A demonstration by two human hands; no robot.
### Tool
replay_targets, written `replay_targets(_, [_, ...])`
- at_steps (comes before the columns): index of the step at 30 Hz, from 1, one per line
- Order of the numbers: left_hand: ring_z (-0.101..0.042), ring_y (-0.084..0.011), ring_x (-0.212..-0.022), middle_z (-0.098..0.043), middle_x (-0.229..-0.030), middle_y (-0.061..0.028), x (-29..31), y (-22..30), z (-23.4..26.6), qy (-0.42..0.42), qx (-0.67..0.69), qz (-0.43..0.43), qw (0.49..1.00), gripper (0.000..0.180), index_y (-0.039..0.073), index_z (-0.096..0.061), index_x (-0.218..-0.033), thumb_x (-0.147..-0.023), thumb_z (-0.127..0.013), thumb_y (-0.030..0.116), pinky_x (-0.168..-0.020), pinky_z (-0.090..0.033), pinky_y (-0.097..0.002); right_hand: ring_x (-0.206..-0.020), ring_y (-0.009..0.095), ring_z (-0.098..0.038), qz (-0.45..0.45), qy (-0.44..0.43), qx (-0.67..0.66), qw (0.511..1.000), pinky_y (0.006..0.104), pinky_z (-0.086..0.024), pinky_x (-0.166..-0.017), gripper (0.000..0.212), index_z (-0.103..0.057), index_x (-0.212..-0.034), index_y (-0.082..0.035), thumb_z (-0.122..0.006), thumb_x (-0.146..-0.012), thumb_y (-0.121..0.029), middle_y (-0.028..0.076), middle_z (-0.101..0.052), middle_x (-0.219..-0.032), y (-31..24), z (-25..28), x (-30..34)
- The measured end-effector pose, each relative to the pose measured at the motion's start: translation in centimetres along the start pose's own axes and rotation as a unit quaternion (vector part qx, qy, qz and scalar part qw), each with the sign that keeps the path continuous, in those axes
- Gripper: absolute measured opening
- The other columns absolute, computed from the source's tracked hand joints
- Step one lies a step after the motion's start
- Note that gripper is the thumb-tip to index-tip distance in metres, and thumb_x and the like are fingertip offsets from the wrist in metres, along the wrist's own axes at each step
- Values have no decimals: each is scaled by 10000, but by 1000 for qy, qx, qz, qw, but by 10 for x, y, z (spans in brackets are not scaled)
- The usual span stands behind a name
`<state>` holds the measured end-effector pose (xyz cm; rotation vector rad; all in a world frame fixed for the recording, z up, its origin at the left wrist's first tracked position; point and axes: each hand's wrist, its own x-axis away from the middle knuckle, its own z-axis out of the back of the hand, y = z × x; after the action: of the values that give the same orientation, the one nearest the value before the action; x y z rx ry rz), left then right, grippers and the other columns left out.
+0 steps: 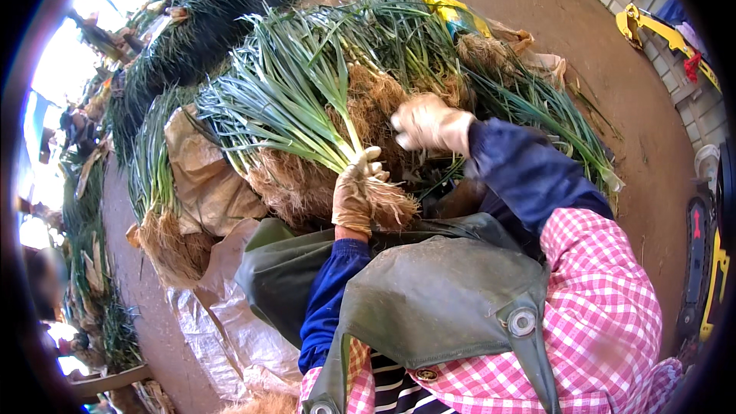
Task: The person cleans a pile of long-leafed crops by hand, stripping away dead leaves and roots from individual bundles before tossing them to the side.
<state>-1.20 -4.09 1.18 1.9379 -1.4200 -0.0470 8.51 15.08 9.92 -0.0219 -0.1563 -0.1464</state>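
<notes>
My left hand, in a pale, soiled glove, is closed around the lower stalks of a small bunch of green onions. Their leaves fan out to the upper left, and stringy roots stick out below the fist. To the right and slightly farther away is my gloved right hand, beside a root clump of the pile. Motion smears its fingers, which look curled; whether anything is in them cannot be made out. A big heap of green onions lies just beyond both hands.
More bundles lie at the left with brown sacking and a whitish plastic sheet. A yellow bag sits behind the heap. Yellow equipment stands at the right along a tiled wall. People are at the far left.
</notes>
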Motion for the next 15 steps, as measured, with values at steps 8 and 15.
replay_targets(8, [-641,-201,-676,-663,-769,-112,1,-12,-5,57,-77,-54,994,197,-44,-650,-962,-862,-599,118,-643,-537,-294,-855,347,-643,-161,175,-163,957,426,-493,-746,424,-614,-953,-23,-700,-760,-390,171,-660,-935,-26,19,-137])
replay_targets(15, [-609,-173,-632,-648,-754,-92,1,-13,-5,97,-77,-52,991,257,-54,-649,-1001,-860,-595,153,-581,-511,-277,-724,264,-616,-142,323,-291,889,393,-482,-676,195,-613,-944,-60,-596,-833,-220,115,-647,-804,-48,7,-132])
